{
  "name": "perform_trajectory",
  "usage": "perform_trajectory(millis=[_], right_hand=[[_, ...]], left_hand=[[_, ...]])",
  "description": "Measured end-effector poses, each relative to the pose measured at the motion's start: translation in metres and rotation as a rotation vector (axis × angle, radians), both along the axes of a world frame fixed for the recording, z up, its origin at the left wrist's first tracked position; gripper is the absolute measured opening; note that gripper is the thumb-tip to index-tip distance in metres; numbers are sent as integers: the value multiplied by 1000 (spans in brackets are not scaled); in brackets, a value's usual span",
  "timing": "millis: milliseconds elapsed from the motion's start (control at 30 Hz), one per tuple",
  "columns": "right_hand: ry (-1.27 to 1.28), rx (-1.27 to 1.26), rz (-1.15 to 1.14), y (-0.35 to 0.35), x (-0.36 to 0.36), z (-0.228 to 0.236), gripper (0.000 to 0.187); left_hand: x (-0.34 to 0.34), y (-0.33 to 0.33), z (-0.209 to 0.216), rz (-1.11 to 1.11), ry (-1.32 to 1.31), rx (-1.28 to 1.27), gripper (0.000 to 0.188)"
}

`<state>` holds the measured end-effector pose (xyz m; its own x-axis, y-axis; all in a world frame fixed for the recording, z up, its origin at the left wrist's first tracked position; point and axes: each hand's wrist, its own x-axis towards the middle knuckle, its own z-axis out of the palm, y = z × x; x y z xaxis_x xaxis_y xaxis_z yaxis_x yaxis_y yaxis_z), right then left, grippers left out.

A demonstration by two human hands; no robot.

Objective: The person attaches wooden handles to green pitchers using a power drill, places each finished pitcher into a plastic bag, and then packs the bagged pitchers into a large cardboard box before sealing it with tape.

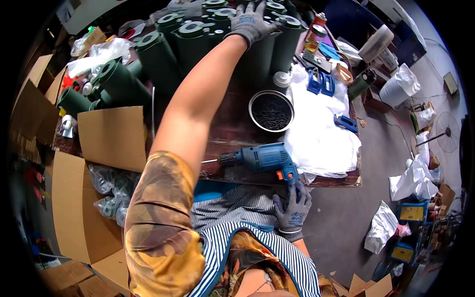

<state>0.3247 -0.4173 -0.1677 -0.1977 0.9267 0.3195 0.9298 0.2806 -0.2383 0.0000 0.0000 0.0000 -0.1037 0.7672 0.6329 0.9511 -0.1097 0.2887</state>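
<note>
left hand (250, 24): beyond the drill (264, 158); fingers apart over green tubes (195, 47);
right hand (295, 212): at the drill; cannot tell if fingers clamp;
bowl (251, 115): beyond drill

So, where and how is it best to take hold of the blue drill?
Probably by its handle, coming from the near side of the table with the right hand, which is already at the handle's lower end. The blue drill lies on its side, handle toward the person and bit pointing left, so this grip should keep clear of the bit.
</note>
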Motion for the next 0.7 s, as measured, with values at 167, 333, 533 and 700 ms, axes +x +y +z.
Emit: perform_trajectory(millis=[167,333,533,700], right_hand=[[-34,44,104,14,25,-3,59],[41,9,95,10,32,-6,59],[160,117,-18,14,21,-20,67],[59,-1,41,30,20,-23,72]], left_hand=[[-8,7,11,-211,126,-309,95],[-26,-78,85,-733,31,-929,63],[-31,-154,31,68,468,-196,86],[-50,-223,34,240,247,-461,93]])
